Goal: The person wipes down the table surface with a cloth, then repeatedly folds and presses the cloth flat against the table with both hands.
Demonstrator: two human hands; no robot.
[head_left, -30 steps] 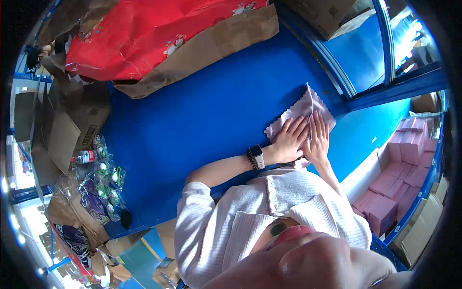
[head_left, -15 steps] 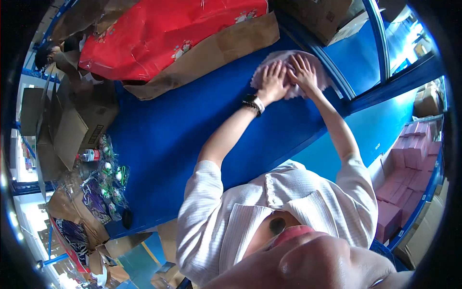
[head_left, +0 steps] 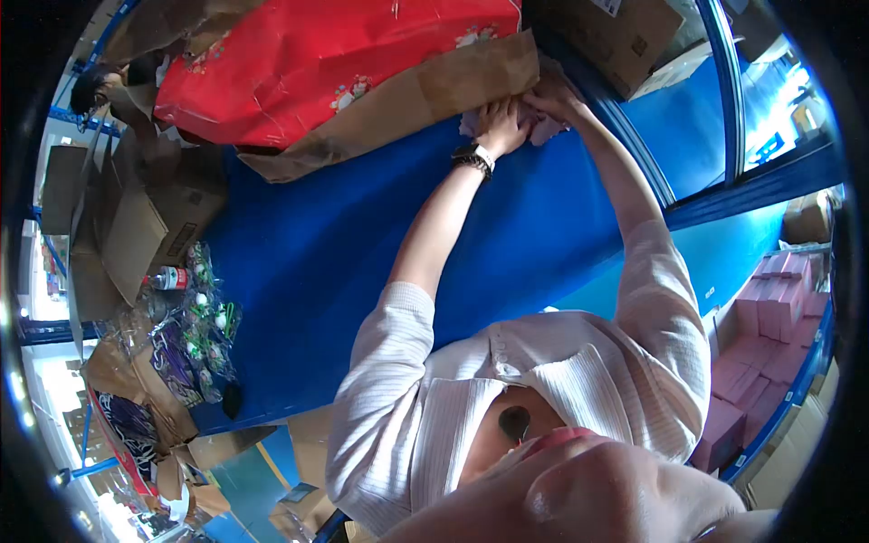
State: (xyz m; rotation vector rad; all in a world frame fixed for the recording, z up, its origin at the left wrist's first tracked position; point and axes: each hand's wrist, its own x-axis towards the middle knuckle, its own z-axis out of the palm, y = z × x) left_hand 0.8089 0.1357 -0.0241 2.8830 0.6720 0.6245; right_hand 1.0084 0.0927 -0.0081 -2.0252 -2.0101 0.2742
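A pale pink cloth (head_left: pixel 547 132) lies bunched on the blue tabletop (head_left: pixel 398 226), close to the cardboard flap (head_left: pixel 425 89) at the far side. My left hand (head_left: pixel 503 128), with a dark watch-like band and a light band at the wrist, presses down on the cloth with its fingers bent into it. Just to its right, my right hand (head_left: pixel 554 98) grips another part of the cloth; its fingertips are partly hidden by folds and shadow.
Red printed wrapping (head_left: pixel 344 63) lies within the cardboard. On the left are an open carton (head_left: pixel 136 226), a bottle (head_left: pixel 169 278) and several bagged trinkets (head_left: pixel 210 317). A metal frame (head_left: pixel 634 149) edges the table's right. Pink boxes (head_left: pixel 769 317) fill a bin; another person (head_left: pixel 113 95) is far left.
Both hands have slid the cloth forward and left, up to the cardboard flap. The cloth was spread out under flat fingers and is now crumpled.
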